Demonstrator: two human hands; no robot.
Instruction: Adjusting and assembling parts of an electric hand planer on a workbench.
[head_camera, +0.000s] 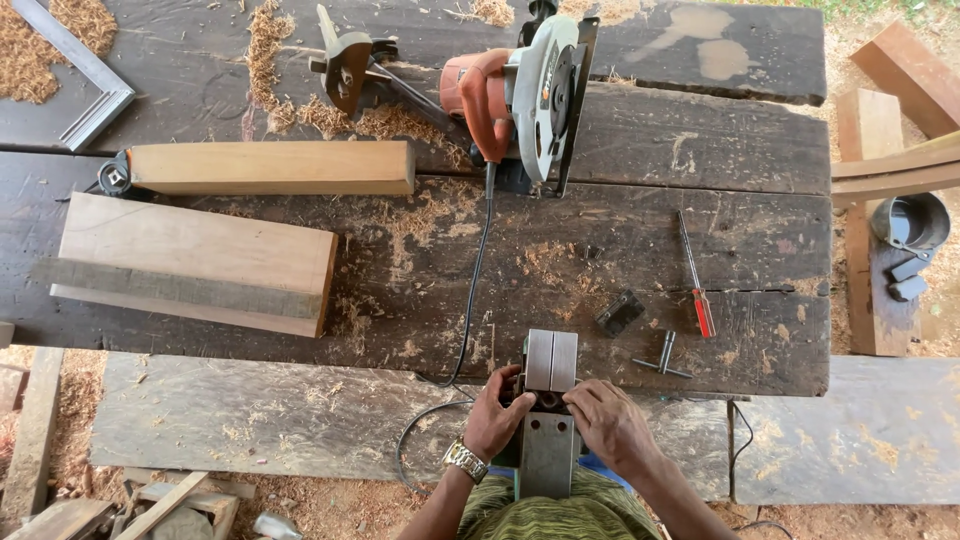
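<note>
Between the two hands, at the near edge of the dark plank workbench (640, 150), a grey metal power tool (548, 420) is lying base-up, its flat sole plates facing the camera. Left hand (495, 415), wearing a metal wristwatch (466, 460), is pressing against the tool's left side with fingers curled in toward the dark gap at its middle; right hand (610, 425) is resting over the right side, fingers reaching into the same gap. Both hands are touching the tool, close together but not meeting; whether either is clamped tight is not clear. Just beyond the right hand, a T-shaped metal key (662, 360) is lying on the bench, with a small dark block (619, 312) near it and a red-handled screwdriver (697, 280) a little farther out. Well ahead of the hands, an orange circular saw (520, 95) is sitting on the planks, its black cord (470, 300) trailing back toward the left hand. Far ahead and left of the left hand, two pale timber blocks (200, 260) are lying amid scattered sawdust (430, 215).
</note>
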